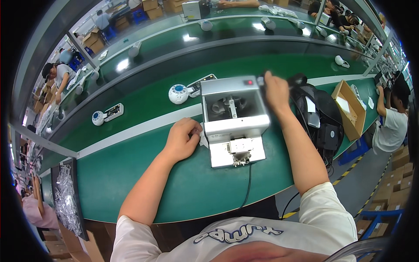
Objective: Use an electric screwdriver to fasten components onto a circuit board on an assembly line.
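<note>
A silver screw feeder [235, 124] with a see-through window and a lit red switch stands on the green bench in front of me. My left hand [181, 139] rests by its left side, fingers curled in. At those fingertips is a small whitish piece [203, 139], partly hidden by the hand and the machine. My right hand [277, 94] is at the feeder's far right corner, slightly blurred, with its fingers bent around something dark that I cannot make out. A black cable [249, 187] runs from the feeder's front over the bench edge.
Behind the feeder, white round-headed devices [178, 94] lie on a green conveyor. A black bag [325, 115] and an open cardboard box [349, 109] sit to the right. At the left, a dark tray [67, 198] holds clear plastic pieces. Co-workers sit at both sides.
</note>
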{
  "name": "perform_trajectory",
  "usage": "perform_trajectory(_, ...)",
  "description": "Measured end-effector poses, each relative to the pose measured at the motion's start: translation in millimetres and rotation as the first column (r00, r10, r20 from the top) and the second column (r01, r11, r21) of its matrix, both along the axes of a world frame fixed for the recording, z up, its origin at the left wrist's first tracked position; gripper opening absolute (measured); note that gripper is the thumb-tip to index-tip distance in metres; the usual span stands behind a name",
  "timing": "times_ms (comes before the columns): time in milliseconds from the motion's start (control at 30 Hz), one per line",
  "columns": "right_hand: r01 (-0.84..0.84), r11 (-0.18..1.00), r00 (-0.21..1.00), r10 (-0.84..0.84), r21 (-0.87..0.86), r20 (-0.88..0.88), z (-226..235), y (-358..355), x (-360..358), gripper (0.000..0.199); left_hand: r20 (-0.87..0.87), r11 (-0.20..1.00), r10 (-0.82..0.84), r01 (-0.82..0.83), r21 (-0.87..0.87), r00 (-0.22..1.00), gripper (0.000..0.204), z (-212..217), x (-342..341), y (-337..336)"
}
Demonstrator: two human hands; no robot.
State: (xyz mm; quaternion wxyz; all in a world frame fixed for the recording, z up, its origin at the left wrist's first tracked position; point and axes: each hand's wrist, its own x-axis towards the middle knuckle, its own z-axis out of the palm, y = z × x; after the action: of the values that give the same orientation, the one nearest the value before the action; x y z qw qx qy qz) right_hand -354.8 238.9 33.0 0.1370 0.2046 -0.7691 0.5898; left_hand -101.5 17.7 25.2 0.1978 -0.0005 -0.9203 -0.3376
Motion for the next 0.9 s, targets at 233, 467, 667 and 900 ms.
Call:
perform_trajectory(233,0.009,0.995,1.0,-0.007,0.101,-0.021,0.8,-9.7,4.8,0.051,-0.028,1.0,0.001,-0.001,-0.002,1.0,0.008,-6.2,0.9,-7.4)
perform_trajectory(467,-0.008,0.991,0.995,0.02,0.131,-0.094,-9.2,-3.5,-4.2,0.048,-0.08,1.0,0.006,-0.004,0.026,0.997,0.014,-12.8,-0.1,-9.9)
perform_trajectory(667,-0.135,0.979,0.979,0.155,0.153,-0.132,-42.9,-3.8,-33.9,0.041,-0.092,1.0,0.014,-0.012,0.019,0.996,0.017,-14.4,11.0,-14.4)
perform_trajectory(900,-0.276,0.958,0.961,0.277,0.08,-0.009,-96.2,34.0,-110.7,0.015,-0.203,1.0,-0.016,0.016,0.001,0.979,0.017,-17.3,-3.0,-8.2)
